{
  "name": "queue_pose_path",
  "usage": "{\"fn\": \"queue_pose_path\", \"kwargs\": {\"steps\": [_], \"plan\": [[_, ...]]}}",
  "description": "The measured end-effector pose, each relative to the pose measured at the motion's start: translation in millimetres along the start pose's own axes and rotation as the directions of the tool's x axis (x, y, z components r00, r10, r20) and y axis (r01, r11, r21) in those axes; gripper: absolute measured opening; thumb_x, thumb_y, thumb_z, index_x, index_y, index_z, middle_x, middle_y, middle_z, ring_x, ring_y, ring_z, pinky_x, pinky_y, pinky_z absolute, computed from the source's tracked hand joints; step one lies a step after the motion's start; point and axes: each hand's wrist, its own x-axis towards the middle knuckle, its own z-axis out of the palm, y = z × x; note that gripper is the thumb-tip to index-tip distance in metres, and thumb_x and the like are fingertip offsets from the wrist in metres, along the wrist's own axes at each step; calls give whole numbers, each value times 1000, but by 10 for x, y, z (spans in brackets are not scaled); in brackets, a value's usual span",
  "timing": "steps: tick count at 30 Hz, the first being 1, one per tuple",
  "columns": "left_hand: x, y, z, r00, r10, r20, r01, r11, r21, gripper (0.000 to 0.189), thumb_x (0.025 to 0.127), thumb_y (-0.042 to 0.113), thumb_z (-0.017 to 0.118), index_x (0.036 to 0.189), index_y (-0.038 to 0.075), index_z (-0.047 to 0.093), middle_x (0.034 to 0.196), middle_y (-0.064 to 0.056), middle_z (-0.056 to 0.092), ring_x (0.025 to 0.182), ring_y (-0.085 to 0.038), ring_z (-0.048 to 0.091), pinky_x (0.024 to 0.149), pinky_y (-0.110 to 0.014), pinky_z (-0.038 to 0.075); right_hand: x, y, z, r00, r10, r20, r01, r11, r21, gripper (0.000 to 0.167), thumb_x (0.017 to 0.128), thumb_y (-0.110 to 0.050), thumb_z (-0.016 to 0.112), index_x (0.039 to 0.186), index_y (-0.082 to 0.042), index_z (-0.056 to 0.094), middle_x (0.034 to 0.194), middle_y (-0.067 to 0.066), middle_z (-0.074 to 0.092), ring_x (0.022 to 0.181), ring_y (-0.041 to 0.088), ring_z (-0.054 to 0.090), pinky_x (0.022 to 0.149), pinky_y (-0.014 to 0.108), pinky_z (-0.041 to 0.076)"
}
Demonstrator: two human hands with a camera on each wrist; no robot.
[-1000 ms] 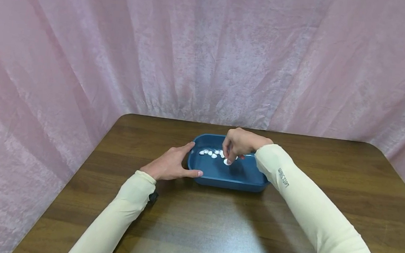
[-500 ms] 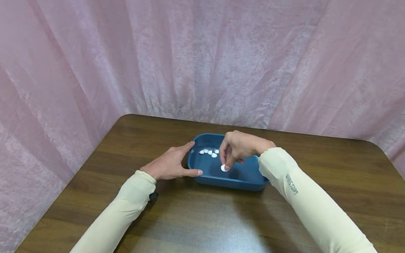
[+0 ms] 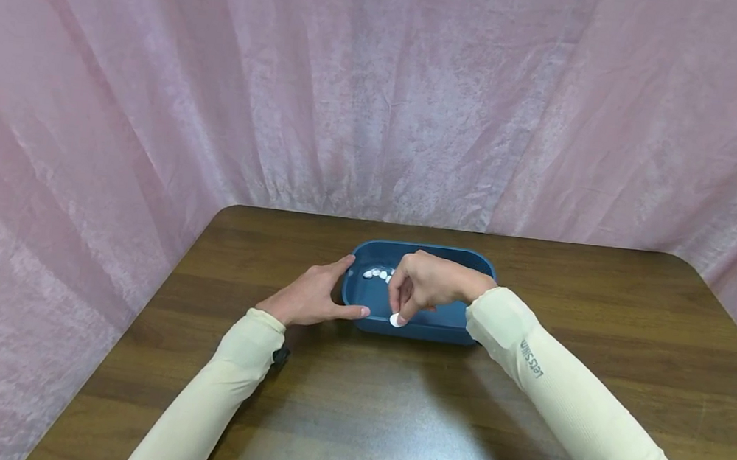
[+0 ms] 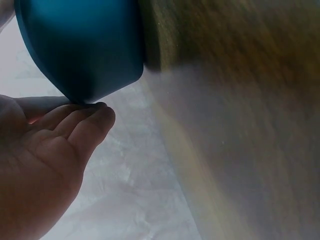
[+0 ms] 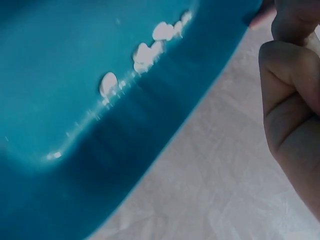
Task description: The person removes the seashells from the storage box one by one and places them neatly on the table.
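A blue rectangular tray (image 3: 422,331) with rounded corners stands on the table. My left hand (image 3: 311,298) steadies its left end, fingers straight at the left side and thumb over the near rim; in the left wrist view the fingertips touch the tray's outer wall. Between thumb and fingertips my right hand (image 3: 430,280) pinches a white pebble (image 3: 395,320), close over the near rim. Several white pebbles (image 5: 142,55) lie in a line along the tray's far side, partly hidden by the right hand in the head view. In the right wrist view the held pebble does not show.
The tray sits near the far edge of a brown wooden table (image 3: 365,407). Behind it hangs a pink velvet curtain (image 3: 381,98). A small black object (image 3: 281,356) shows under the left wrist.
My right hand has drawn the pinched pebble from the middle of the tray toward me and slightly left, to the near rim. The left hand and the tray have stayed in place.
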Motion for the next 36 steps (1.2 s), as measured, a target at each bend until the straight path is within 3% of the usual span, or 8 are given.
{"fn": "queue_pose_path", "kwargs": {"steps": [4, 11, 21, 29, 36], "plan": [[5, 2, 4, 1000, -5, 0, 5, 1000, 13, 115, 79, 73, 69, 161, 8, 20, 164, -13, 33, 147, -28, 42, 116, -47, 42, -7, 8, 96, 999, -34, -23, 34, 999, -7, 13, 78, -9, 85, 72, -15, 75, 67, -2, 73, 45, 9, 48, 45, 22, 42], [-2, -8, 12, 1000, 6, -6, -6, 1000, 23, 114, 81, 70, 69, 161, 7, 20, 164, -14, 32, 146, -30, 43, 115, -47, 43, -36, -51, 259, 993, -99, -64, 93, 992, -89, 15, 76, -13, 87, 70, -20, 76, 67, -9, 72, 64, 4, 63, 60, 22, 50], [-2, -13, 25, 1000, 4, -5, -4, 1000, 9, 115, 80, 72, 68, 162, 9, 18, 165, -12, 31, 148, -29, 41, 115, -48, 43, -51, -129, 569, 979, -175, -108, 158, 975, -155, 15, 78, -15, 86, 69, -21, 75, 64, -12, 71, 59, -1, 61, 58, 19, 50], [-1, -9, 25, 1000, -7, -9, 7, 1000, 3, 114, 80, 71, 68, 162, 10, 18, 165, -11, 30, 149, -29, 39, 116, -47, 42, -7, -144, 752, 979, -183, -89, 161, 964, -211, 14, 79, -14, 85, 70, -18, 76, 65, -9, 72, 57, -5, 60, 58, 16, 51], [1, -10, 26, 1000, -8, -10, 8, 1000, 1, 112, 81, 69, 69, 162, 10, 18, 166, -11, 29, 149, -29, 38, 116, -48, 42, 31, -157, 902, 978, -173, -113, 123, 927, -355, 16, 78, -13, 85, 68, -19, 74, 63, -11, 69, 57, -7, 56, 57, 14, 48]]}}
